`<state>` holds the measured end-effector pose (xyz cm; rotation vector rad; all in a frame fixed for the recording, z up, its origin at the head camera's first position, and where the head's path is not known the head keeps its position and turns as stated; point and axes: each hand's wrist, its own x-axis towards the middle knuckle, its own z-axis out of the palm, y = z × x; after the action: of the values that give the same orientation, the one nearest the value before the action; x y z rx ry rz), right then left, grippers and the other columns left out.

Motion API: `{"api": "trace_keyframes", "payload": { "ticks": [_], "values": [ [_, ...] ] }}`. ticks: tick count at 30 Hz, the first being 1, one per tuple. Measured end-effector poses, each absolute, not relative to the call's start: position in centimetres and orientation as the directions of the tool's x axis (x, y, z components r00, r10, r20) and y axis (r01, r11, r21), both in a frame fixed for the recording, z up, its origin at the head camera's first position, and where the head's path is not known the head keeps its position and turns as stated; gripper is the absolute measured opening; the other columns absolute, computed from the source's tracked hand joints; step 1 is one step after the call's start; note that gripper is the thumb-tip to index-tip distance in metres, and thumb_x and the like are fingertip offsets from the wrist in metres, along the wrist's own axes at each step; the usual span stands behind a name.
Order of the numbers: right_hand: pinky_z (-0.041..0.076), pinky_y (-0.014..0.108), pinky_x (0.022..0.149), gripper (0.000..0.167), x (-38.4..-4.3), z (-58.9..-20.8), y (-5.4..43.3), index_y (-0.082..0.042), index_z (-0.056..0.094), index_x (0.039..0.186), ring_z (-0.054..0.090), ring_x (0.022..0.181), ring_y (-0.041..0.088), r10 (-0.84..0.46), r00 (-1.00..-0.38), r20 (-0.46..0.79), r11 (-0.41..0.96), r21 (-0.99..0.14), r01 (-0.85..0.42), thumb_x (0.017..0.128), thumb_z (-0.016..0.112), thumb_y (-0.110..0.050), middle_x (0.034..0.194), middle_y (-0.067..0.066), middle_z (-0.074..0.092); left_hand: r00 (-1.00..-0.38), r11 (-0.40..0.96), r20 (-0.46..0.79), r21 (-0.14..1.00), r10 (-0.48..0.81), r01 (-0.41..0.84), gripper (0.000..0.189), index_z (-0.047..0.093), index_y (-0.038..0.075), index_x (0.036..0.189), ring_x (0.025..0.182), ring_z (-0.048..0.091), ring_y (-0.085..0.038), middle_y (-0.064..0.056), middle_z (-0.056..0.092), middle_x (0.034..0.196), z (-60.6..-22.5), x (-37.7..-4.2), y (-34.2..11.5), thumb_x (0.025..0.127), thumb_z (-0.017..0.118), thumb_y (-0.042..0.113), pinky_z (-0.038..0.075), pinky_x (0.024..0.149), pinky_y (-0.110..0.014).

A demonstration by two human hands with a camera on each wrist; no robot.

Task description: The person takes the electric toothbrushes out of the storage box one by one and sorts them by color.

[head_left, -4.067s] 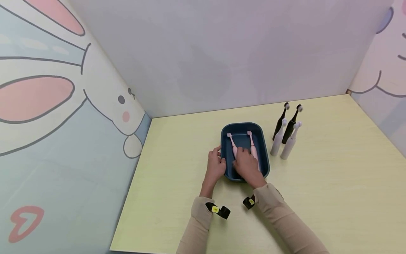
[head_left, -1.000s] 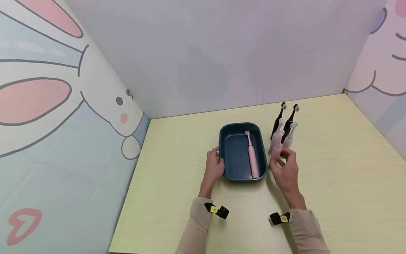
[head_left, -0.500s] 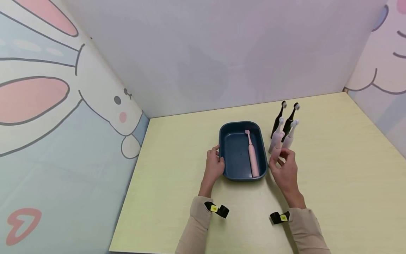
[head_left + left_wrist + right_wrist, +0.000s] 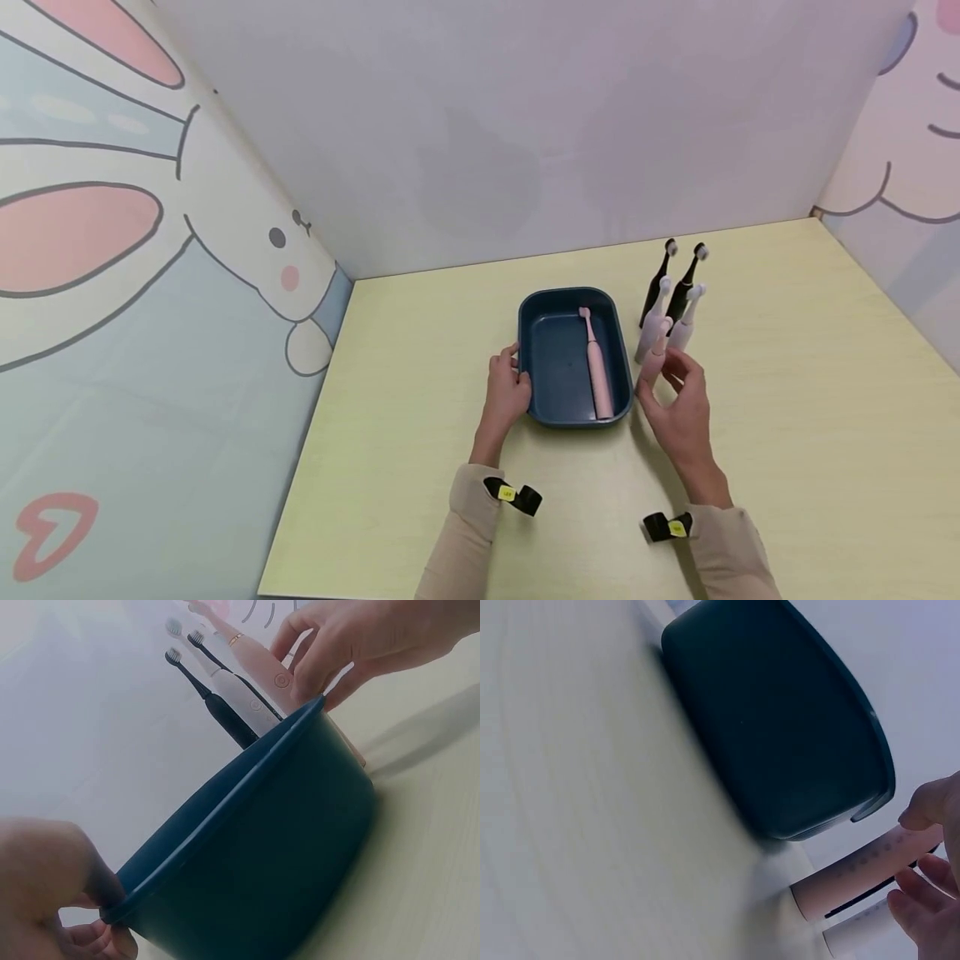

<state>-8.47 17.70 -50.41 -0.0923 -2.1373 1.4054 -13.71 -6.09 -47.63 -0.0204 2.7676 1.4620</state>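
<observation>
My left hand [image 4: 506, 392] grips the left rim of a dark blue tray [image 4: 570, 292], its thumb on the edge [image 4: 45, 885]. One pink toothbrush [image 4: 596, 375] lies along the right side of the tray. My right hand [image 4: 675, 400] is just right of the tray and pinches a second pink toothbrush [image 4: 657, 354] between thumb and fingers. This one stands upright on the table. The left wrist view shows those fingers [image 4: 315, 664] on the pink handle [image 4: 259, 660]. In the right wrist view the thumb [image 4: 930, 806] touches the handle [image 4: 855, 866] next to the tray [image 4: 780, 727].
Behind the held toothbrush stand two black toothbrushes [image 4: 660, 283] and two pale ones [image 4: 684, 321], close together. The pale yellow table [image 4: 787, 400] is enclosed by cartoon-printed walls at the left, back and right. Its front edge lies near my forearms.
Four seconds ago two pink toothbrushes lay in the tray under my right hand. One now stands to the right of the tray. In the last second my right hand drew back slightly.
</observation>
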Motion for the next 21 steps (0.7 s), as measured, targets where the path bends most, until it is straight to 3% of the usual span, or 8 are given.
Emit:
{"api": "trace_keyframes", "payload": {
  "ticks": [4,9,16,21],
  "values": [
    [0.040,0.011,0.094,0.059,-7.5,-49.7,17.6,0.006,0.045,0.130,0.054,0.106,0.017,0.399,-0.796,0.455,0.402,-0.867,-0.294,0.075,0.069,0.009,0.112,0.013,0.056,-1.000,0.562,-0.017,0.827,-0.008,-0.019,0.049,0.043,0.004,0.141,0.073,0.045,-0.013,-0.010,0.046,0.105,-47.6,-13.7,-6.1,0.092,0.048,0.002,0.041,0.070,-0.027],
    [0.043,0.015,0.094,0.055,-6.4,-48.4,16.7,0.011,0.047,0.124,0.055,0.106,0.009,0.443,-0.747,0.496,0.343,-0.864,-0.370,0.073,0.065,0.017,0.111,0.000,0.055,-1.000,0.560,-0.017,0.828,-0.011,-0.021,0.049,0.042,0.004,0.141,0.073,0.045,-0.014,-0.010,0.046,0.106,-47.5,-13.6,-6.2,0.092,0.048,0.003,0.041,0.071,-0.027],
    [0.043,0.017,0.095,0.056,-5.7,-47.7,14.4,0.013,0.049,0.120,0.054,0.108,0.012,0.357,-0.735,0.576,0.335,-0.814,-0.475,0.068,0.068,0.021,0.115,0.022,0.055,-1.000,0.557,-0.018,0.830,-0.017,-0.025,0.049,0.042,0.004,0.141,0.074,0.045,-0.014,-0.010,0.046,0.106,-47.6,-13.6,-6.3,0.092,0.048,0.002,0.041,0.071,-0.028],
    [0.039,0.012,0.097,0.057,-6.1,-47.6,13.0,0.008,0.048,0.124,0.054,0.109,0.021,0.238,-0.791,0.564,0.422,-0.794,-0.438,0.072,0.071,0.014,0.118,0.020,0.054,-1.000,0.555,-0.014,0.831,-0.011,-0.018,0.049,0.043,0.003,0.140,0.073,0.046,-0.014,-0.011,0.046,0.104,-47.4,-13.5,-6.1,0.091,0.049,0.001,0.041,0.070,-0.028]
  ]
}}
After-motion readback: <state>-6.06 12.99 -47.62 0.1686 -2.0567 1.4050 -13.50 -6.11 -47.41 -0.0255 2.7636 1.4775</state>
